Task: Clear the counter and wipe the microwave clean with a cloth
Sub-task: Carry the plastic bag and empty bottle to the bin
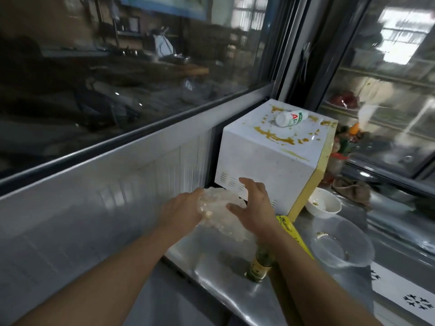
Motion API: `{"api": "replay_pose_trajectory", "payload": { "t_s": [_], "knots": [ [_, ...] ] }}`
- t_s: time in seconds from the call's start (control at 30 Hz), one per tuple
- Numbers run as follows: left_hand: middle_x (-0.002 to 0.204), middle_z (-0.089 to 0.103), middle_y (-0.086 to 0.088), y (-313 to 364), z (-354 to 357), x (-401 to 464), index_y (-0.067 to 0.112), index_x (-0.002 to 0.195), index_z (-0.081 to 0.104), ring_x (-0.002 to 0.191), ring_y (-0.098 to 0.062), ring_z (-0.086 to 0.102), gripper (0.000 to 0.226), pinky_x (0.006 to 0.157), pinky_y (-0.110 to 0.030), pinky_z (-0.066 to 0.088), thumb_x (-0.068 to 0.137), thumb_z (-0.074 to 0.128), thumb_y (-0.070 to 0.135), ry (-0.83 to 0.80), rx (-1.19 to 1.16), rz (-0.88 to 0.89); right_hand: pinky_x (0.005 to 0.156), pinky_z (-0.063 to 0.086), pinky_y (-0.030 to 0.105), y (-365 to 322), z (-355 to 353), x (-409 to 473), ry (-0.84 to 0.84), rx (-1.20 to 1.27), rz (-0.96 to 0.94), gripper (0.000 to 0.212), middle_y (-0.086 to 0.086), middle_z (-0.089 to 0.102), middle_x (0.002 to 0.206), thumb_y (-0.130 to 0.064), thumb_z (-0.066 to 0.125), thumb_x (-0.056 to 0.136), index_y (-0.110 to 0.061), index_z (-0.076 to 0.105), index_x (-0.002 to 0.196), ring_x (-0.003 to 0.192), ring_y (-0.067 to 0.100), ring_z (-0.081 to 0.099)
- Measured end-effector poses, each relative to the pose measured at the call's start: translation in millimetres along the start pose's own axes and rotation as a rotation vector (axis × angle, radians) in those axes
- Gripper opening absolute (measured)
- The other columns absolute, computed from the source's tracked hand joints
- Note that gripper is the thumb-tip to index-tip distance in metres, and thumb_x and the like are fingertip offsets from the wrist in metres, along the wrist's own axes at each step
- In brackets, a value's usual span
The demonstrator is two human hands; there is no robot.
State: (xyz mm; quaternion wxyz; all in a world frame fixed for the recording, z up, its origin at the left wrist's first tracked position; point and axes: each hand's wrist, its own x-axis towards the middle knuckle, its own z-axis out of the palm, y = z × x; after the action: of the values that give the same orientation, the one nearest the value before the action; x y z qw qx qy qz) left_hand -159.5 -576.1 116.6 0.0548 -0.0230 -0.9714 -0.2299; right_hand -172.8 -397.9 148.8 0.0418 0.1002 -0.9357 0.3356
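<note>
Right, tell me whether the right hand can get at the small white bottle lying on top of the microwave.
Probably yes. The right hand is open beside the microwave, and nothing stands between it and the small white bottle lying on the stained top; it only has to lift away from the bag.

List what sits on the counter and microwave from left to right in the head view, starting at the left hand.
Left hand → plastic bag → green bottle → white bottle → white bowl → clear container
</note>
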Motion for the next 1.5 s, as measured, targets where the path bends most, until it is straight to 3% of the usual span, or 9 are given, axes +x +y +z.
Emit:
{"api": "replay_pose_trajectory", "payload": {
  "t_s": [0.27, 0.67, 0.83, 1.03, 1.27, 1.5],
  "knots": [
    [0.112, 0.063, -0.003, 52.6, -27.3, 16.7, 0.030, 0.124, 0.048, 0.099, -0.024, 0.062, 0.044, 0.074, -0.029, 0.044, 0.083, 0.064, 0.029, 0.082, 0.031, 0.044, 0.104, 0.034, 0.033, 13.4, -64.8, 9.3, 0.106, -0.003, 0.001, 0.062, 0.008, 0.036, 0.139, -0.032, 0.067, 0.084, -0.023, 0.038, 0.137, 0.130, 0.024, 0.036],
    [0.110, 0.064, -0.002, 106.7, -48.8, 111.2, 0.030, 0.121, 0.046, 0.099, -0.027, 0.062, 0.046, 0.077, -0.033, 0.049, 0.078, 0.062, 0.028, 0.165, 0.203, -0.056, 0.103, 0.038, 0.039, 66.2, -136.3, 112.0, 0.169, 0.058, -0.007, 0.064, 0.010, 0.036, 0.138, -0.032, 0.067, 0.084, -0.016, 0.037, 0.138, 0.129, 0.027, 0.036],
    [0.106, 0.064, -0.002, 120.0, -53.7, 144.3, 0.028, 0.116, 0.046, 0.097, -0.028, 0.062, 0.043, 0.074, -0.033, 0.047, 0.076, 0.061, 0.027, 0.201, 0.251, -0.088, 0.101, 0.035, 0.037, 89.6, -155.2, 170.7, 0.179, 0.016, -0.019, 0.067, 0.012, 0.037, 0.138, -0.023, 0.068, 0.083, -0.015, 0.033, 0.140, 0.128, 0.029, 0.037],
    [0.111, 0.063, 0.003, 123.7, -53.5, 168.2, 0.029, 0.122, 0.044, 0.100, -0.023, 0.062, 0.046, 0.077, -0.031, 0.046, 0.080, 0.062, 0.033, 0.226, 0.296, -0.073, 0.106, 0.031, 0.041, 117.9, -166.9, 241.9, 0.182, -0.147, -0.078, 0.072, 0.013, 0.033, 0.146, -0.006, 0.063, 0.082, -0.016, 0.028, 0.145, 0.133, 0.032, 0.030],
    [0.112, 0.060, 0.003, 121.2, -41.4, 182.6, 0.031, 0.120, 0.042, 0.102, -0.023, 0.061, 0.044, 0.079, -0.031, 0.045, 0.080, 0.061, 0.034, 0.225, 0.333, -0.110, 0.110, 0.030, 0.046, 143.2, -165.7, 298.6, 0.075, -0.429, -0.157, 0.081, 0.007, 0.019, 0.155, -0.003, 0.061, 0.079, -0.020, 0.020, 0.147, 0.140, 0.032, 0.018],
    [0.114, 0.059, 0.004, 122.9, -33.0, 186.7, 0.033, 0.120, 0.042, 0.102, -0.021, 0.060, 0.045, 0.078, -0.030, 0.044, 0.079, 0.063, 0.035, 0.245, 0.326, -0.118, 0.111, 0.022, 0.042, 149.1, -153.7, 317.8, 0.101, -0.522, -0.238, 0.067, 0.003, 0.035, 0.147, -0.011, 0.062, 0.082, -0.023, 0.035, 0.142, 0.136, 0.029, 0.025]
  ]
}}
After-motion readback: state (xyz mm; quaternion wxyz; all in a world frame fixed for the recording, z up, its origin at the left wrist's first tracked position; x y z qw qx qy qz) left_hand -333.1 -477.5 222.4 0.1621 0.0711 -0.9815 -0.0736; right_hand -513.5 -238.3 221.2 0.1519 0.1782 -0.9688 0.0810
